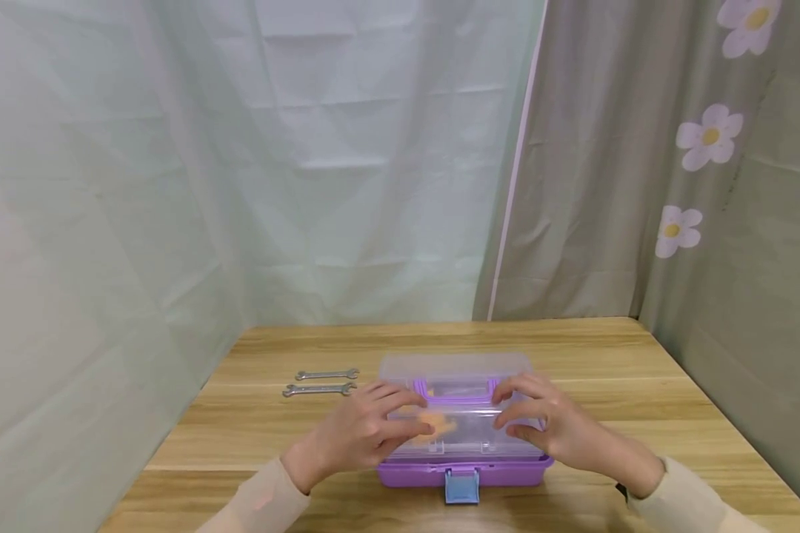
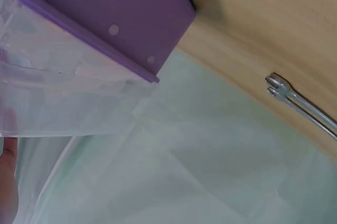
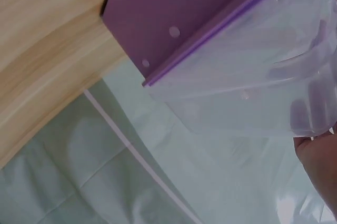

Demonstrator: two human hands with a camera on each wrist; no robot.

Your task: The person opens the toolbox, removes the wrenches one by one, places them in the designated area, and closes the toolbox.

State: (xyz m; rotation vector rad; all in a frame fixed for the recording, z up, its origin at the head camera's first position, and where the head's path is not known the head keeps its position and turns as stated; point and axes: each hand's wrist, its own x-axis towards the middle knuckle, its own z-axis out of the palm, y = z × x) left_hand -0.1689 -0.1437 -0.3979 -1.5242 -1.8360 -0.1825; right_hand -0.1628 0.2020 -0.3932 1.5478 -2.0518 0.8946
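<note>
A purple toolbox [image 1: 400, 474] with a clear plastic lid [image 1: 467, 444] stands near the table's front edge. The lid lies over the base, with a purple carrying handle [image 1: 458, 400] on top. At the front a pale blue latch [image 1: 462, 487] hangs down. My left hand [image 1: 373, 426] is at the lid's left side, fingers loosely bent and spread from the thumb. Mirroring it, my right hand [image 1: 547, 422] is at the right side, fingertips over the lid. Something orange [image 1: 436, 424] shows blurred near my left fingertips, its kind unclear.
Two open-ended wrenches, a nearer one [image 1: 320, 389] and a farther one [image 1: 327, 374], lie side by side left of the box. The wooden table [image 1: 607, 370] ends at pale curtains [image 1: 373, 185] behind and at the sides.
</note>
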